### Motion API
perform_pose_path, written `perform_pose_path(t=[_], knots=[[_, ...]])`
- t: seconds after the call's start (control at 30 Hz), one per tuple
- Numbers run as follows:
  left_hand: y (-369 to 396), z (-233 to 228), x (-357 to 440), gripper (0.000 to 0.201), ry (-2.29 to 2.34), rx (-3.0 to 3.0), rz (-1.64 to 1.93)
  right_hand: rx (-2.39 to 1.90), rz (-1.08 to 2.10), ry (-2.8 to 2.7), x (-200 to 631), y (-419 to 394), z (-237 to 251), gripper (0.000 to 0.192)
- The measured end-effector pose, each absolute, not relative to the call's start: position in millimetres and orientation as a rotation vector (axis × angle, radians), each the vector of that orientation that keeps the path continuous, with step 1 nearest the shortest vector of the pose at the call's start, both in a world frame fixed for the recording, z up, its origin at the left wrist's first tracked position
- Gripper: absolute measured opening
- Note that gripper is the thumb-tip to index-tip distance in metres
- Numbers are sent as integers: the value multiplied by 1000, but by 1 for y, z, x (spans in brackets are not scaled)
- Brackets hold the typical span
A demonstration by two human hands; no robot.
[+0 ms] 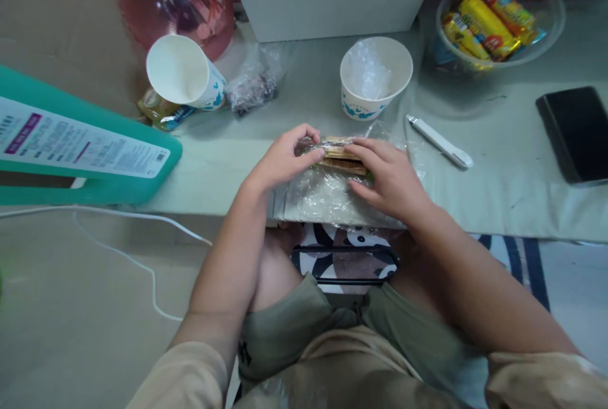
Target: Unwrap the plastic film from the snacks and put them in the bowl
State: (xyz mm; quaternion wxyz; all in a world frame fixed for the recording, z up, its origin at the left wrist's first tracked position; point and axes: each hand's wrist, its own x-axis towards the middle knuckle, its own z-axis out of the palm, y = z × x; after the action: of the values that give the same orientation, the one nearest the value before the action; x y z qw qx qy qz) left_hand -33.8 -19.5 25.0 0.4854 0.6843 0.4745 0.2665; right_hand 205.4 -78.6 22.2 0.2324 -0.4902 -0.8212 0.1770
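Note:
A layered tan-and-brown stack (342,161), looking like a sandwich, lies on crinkled clear plastic wrap (327,197) at the table's front edge. My left hand (285,156) is closed on its left end, with the thumb in front and the fingers curled behind. On the right end, my right hand (392,178) grips it, fingers over the top and thumb at the near side. A bit of green shows by the right thumb. The fingers partly hide the stack.
Behind the hands stands a paper cup (363,108) holding clear plastic; another paper cup (211,89) tilts at left beside a bagged dark item (251,92). At right are a white pen-shaped cutter (441,142), a black phone (577,133) and a snack bowl (553,23). A green container (164,149) stands left.

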Motion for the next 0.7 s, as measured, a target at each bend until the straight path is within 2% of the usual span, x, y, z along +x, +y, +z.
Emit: perform_pose_path(t=[0.1, 0.3, 0.4, 0.5, 0.6, 0.7], knots=[[-19, 26, -34, 44, 1119, 1504, 701, -1452, 477, -2283, 198, -73, 17, 60], [-16, 25, -51, 70, 1167, 1384, 587, -1466, 549, -2233, 204, -63, 15, 54], [-13, 21, -56, 58, 1277, 1376, 583, -1362, 598, -2205, 211, -60, 10, 49], [-11, 21, -51, 21, 1418, 1396, 595, -1314, 626, -2156, 216, -58, 5, 45], [-13, 29, -40, 33, 1448, 1306, 681, -1295, 642, -2097, 218, -57, 4, 39], [-16, 39, -28, 24, 1334, 1024, 757, -1310, 608, -2040, 219, -58, 7, 34]])
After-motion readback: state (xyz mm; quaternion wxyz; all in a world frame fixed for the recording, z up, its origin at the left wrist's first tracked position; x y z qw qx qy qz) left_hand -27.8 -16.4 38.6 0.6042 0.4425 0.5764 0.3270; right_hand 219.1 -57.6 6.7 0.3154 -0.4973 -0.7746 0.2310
